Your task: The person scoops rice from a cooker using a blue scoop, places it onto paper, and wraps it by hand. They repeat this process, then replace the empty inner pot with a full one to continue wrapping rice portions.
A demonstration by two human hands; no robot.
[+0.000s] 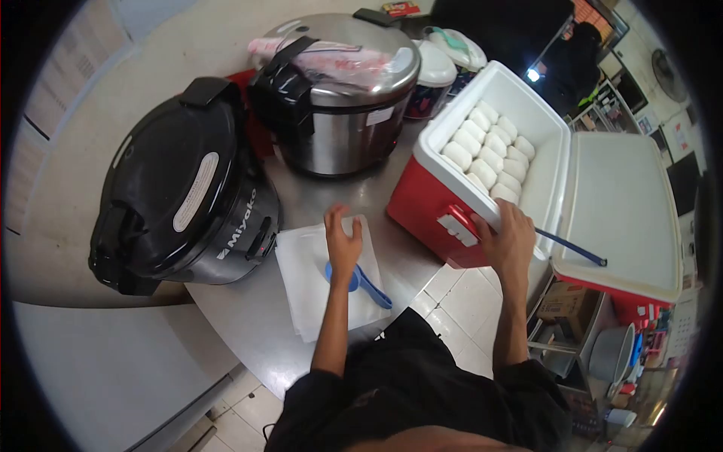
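My left hand (343,242) hovers with fingers spread above a white plastic sheet (309,271) on the steel counter, just over a blue scoop (365,284) that lies on the sheet. My right hand (510,239) rests on the near rim of an open red-and-white cooler (429,197). Several white wrapped rice portions (489,154) fill the cooler in rows. The cooler's lid (623,211) hangs open to the right.
A black Miyako rice cooker (181,188) stands at the left, lid closed. A steel rice cooker (339,98) with a plastic bag on top sits behind the sheet. Small lidded pots (440,71) stand further back. A tiled floor and boxes lie below right.
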